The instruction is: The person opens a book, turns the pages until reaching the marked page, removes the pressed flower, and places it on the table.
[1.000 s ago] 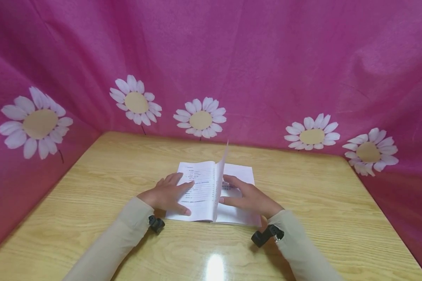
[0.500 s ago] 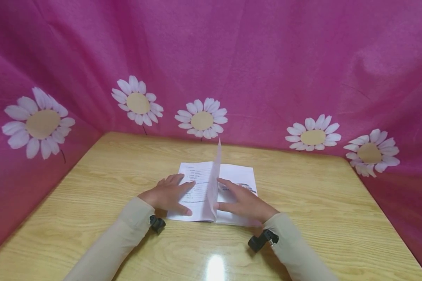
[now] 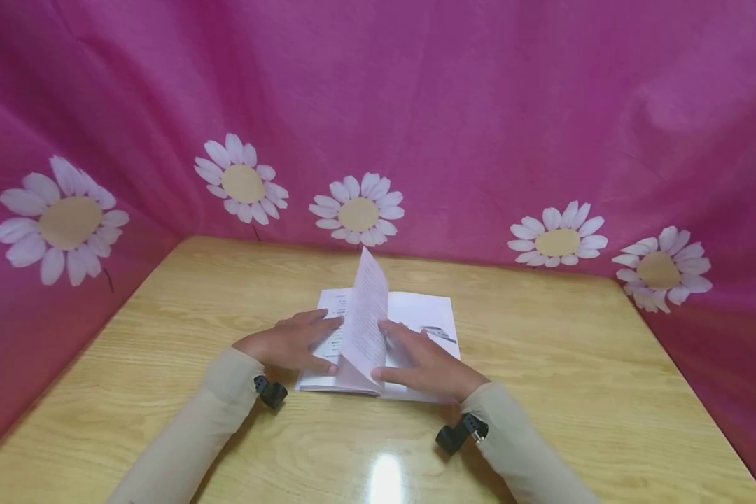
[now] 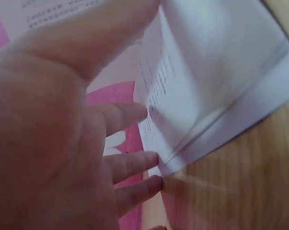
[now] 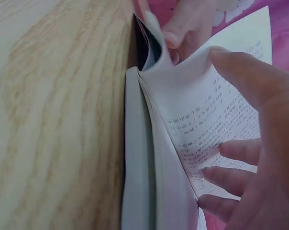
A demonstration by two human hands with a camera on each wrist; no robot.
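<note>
An open book (image 3: 416, 308) with printed pages lies on the table, one page (image 3: 368, 315) raised and leaning over to the left. My right hand (image 3: 431, 364) touches the raised page from its right side, with the fingers spread and fairly straight, as the right wrist view also shows. On the left half of the book, my left hand (image 3: 292, 343) has its fingers spread along the outer edge. Its fingertips (image 4: 151, 158) meet the page edge in the left wrist view. Part of the left page is hidden behind the raised page.
The book lies on a wooden table (image 3: 542, 329) with a light reflection near its front. A pink curtain (image 3: 453, 126) with white flowers surrounds the table's back and sides. A dark camera mount (image 3: 456, 434) sits on the right wrist, and another (image 3: 271, 393) on the left.
The raised page has swung from upright to leaning left, pushed by my right hand, which has moved left with it. My left hand has shifted slightly left.
</note>
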